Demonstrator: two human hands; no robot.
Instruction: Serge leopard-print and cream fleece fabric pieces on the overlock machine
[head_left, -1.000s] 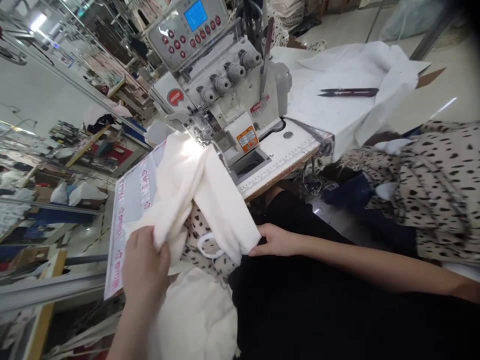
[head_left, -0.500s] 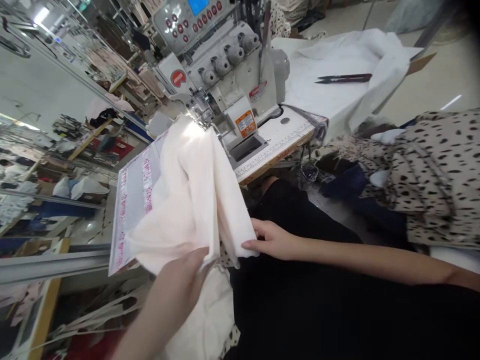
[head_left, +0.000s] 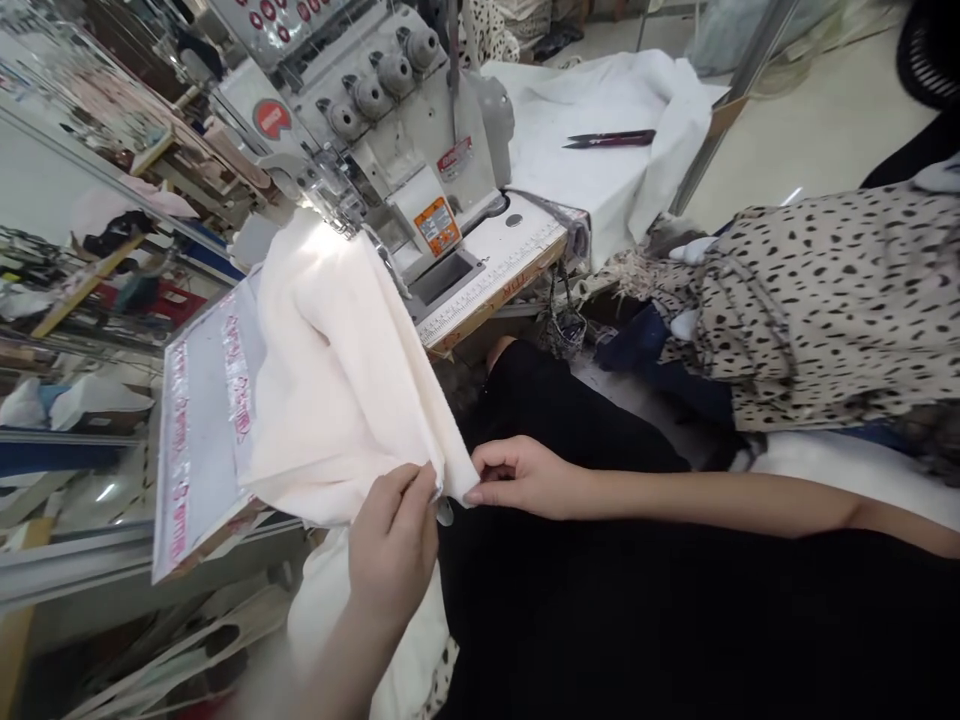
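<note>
A cream fleece cloth [head_left: 315,370] runs from under the lit needle area of the sewing machine [head_left: 390,120] down over the table's left part. My left hand [head_left: 397,540] pinches the cloth's lower edge between thumb and fingers. Just right of it, my right hand [head_left: 521,478] pinches the corner of the same edge. The two layers lie nearly together between my hands. A paler piece with a spotted underside [head_left: 442,680] hangs below my left hand.
Dark thread snips [head_left: 609,139] lie on white cloth [head_left: 570,95] behind the machine. Spotted fabric [head_left: 847,300] is heaped at the right. The table's ruler-marked front edge [head_left: 495,285] faces my knee. A metal rail [head_left: 75,570] crosses at the left.
My hands have come closer together, and the gap between the cloth layers has narrowed. The view has shifted, so the machine and table appear further left.
</note>
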